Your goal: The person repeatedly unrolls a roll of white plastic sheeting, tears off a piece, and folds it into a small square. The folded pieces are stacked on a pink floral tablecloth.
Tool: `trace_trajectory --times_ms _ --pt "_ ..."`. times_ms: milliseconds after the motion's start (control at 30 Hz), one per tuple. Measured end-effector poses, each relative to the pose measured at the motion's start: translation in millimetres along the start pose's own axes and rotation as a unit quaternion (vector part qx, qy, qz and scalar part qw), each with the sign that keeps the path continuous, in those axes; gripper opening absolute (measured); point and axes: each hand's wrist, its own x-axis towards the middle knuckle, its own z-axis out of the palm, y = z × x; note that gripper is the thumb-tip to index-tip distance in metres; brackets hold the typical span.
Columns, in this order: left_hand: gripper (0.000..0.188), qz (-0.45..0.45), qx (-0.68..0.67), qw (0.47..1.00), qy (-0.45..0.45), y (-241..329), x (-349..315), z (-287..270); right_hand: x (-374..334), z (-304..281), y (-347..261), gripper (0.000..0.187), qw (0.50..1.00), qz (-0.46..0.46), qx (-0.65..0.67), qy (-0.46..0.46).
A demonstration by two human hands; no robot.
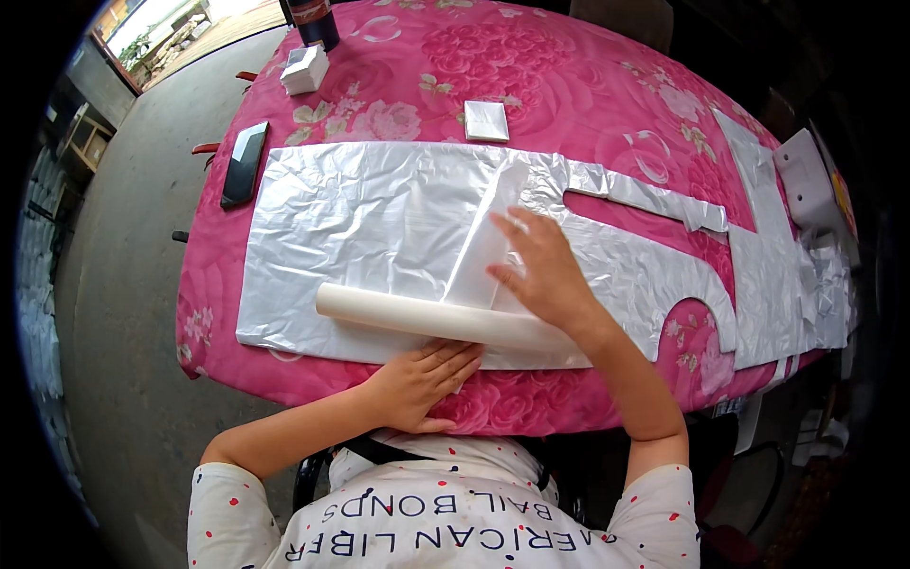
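A shiny white plastic sheet point(332, 218) lies flat and creased on the table, with long cut-out strips and curved gaps at its right end. Across its near edge lies a smooth white roll point(379, 310), slightly slanted. From the roll a narrow white fold of film point(479, 242) runs away toward the far edge. My left hand point(431, 379) rests palm down against the near side of the roll, fingers stretched out. Over the right side of that fold hovers or rests my right hand point(540, 261), fingers spread; whether it touches the film I cannot tell.
A pink flowered cloth point(493, 57) covers the table. On it are a phone point(245, 165), a stack of small white squares point(304, 70), a single flat white packet point(486, 121) and a dark cup point(314, 24). More plastic sheets point(773, 284) and a white box point(809, 180) sit at the right.
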Motion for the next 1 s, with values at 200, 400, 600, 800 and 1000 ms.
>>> trace_trajectory --times_ms 200,400,600,800,1000 --pt "0.088 -0.041 0.013 0.999 0.0 17 5 8 -70 31 -45 0.059 0.996 -0.025 -0.072 -0.044" --pt "0.086 -0.033 0.018 0.999 -0.002 19 5 1 -80 -7 25 0.057 0.982 0.071 -0.169 0.054" --pt "0.082 0.012 0.033 0.999 -0.019 -1 9 -12 -103 -48 74 0.055 0.965 0.199 -0.132 0.109" --pt "0.08 -0.061 0.001 0.998 0.014 20 14 10 -105 -31 -1 0.054 0.999 0.037 -0.02 -0.025" --pt "0.077 -0.088 0.028 0.996 0.007 43 13 20 -75 -2 -2 0.055 0.997 -0.057 -0.054 -0.008"
